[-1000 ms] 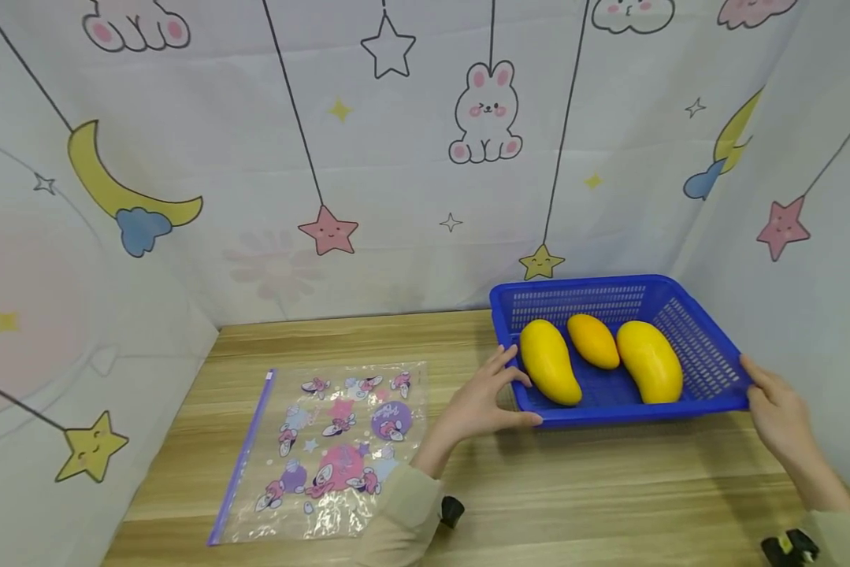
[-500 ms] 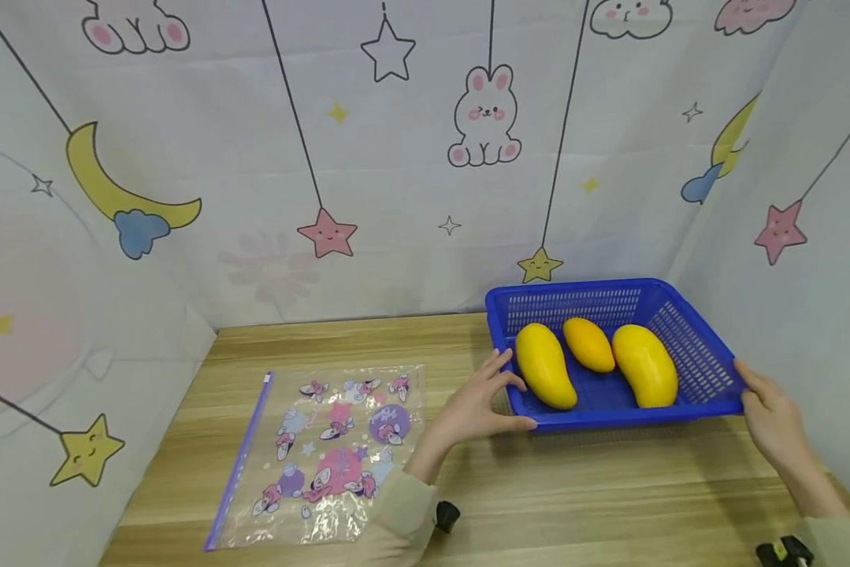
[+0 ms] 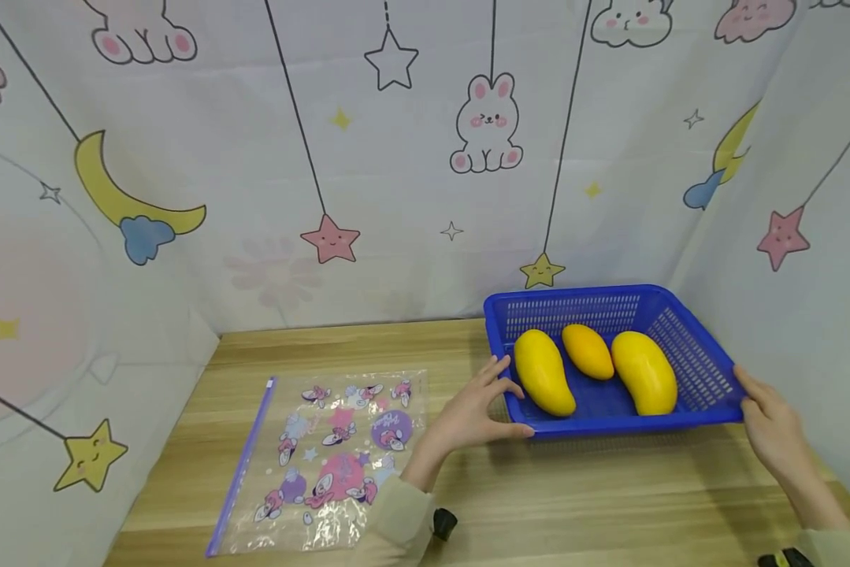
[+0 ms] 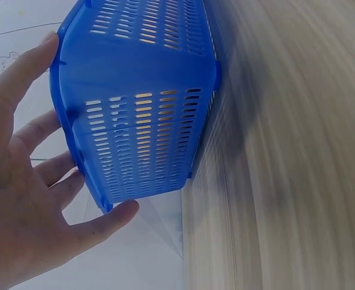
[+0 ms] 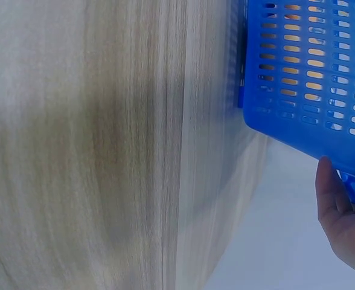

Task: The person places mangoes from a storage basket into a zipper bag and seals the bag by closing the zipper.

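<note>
Here, the blue basket (image 3: 687, 346) is gripped at its near corners, the left hand (image 3: 470, 413) curled round one, the right hand (image 3: 772, 429) round the other. Between the two grips, three mangoes (image 3: 543, 372) are held inside it on the wooden table (image 3: 609, 496).

Table (image 4: 286, 151) motion-blurred in both wrist views; right hand (image 5: 346, 223) cut off by edge.

A: Where is the basket (image 3: 687, 350)?

B: It stands between the fingers of the left hand (image 3: 476, 411) and those of the right hand (image 3: 770, 422), on the table (image 3: 609, 496). The left fingers (image 4: 20, 72) touch its near left corner, the right fingers (image 5: 326, 187) its near right corner.

A: What lies in it?

B: Three mangoes side by side: the left mango (image 3: 543, 372) just beyond the left fingertips, the middle mango (image 3: 588, 351) further back, the right mango (image 3: 644, 372) nearer the right fingers.

A: And the zipper bag (image 3: 325, 457)?

B: Flat on the table, left of the left hand.
</note>
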Demonstrator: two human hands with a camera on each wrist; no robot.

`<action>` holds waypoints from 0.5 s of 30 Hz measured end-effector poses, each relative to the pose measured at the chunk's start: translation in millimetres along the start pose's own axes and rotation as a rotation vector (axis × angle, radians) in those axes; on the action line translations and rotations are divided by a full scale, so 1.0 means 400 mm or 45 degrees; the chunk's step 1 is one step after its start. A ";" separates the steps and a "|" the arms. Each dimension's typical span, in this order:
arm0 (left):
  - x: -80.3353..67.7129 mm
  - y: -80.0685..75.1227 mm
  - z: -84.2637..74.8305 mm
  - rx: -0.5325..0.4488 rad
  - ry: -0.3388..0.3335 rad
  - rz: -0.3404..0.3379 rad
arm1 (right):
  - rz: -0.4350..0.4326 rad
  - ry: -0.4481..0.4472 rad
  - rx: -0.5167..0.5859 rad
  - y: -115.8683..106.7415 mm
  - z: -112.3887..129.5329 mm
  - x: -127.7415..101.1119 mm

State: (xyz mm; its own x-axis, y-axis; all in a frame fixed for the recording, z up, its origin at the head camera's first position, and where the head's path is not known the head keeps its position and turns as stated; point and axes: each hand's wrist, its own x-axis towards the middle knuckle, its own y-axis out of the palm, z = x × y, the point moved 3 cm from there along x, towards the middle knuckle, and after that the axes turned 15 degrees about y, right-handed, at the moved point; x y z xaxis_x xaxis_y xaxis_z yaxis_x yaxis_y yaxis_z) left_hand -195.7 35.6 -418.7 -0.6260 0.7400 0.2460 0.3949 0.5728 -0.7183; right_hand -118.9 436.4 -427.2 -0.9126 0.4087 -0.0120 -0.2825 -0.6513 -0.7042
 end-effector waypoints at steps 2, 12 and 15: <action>-0.002 0.000 -0.002 0.002 0.000 -0.001 | 0.000 0.003 -0.001 0.002 -0.001 -0.002; -0.007 -0.005 -0.002 0.003 0.014 -0.007 | 0.023 0.025 -0.006 0.006 0.002 -0.004; -0.010 -0.007 -0.002 -0.010 0.004 -0.005 | 0.028 0.034 -0.006 0.005 0.006 -0.008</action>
State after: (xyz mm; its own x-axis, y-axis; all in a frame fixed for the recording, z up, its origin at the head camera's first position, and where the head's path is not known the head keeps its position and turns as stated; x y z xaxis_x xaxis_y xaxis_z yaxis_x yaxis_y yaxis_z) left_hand -193.9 31.2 -417.3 -0.6250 0.7392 0.2509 0.3977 0.5781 -0.7125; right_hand -117.1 432.5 -426.8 -0.9105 0.4110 -0.0465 -0.2608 -0.6576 -0.7068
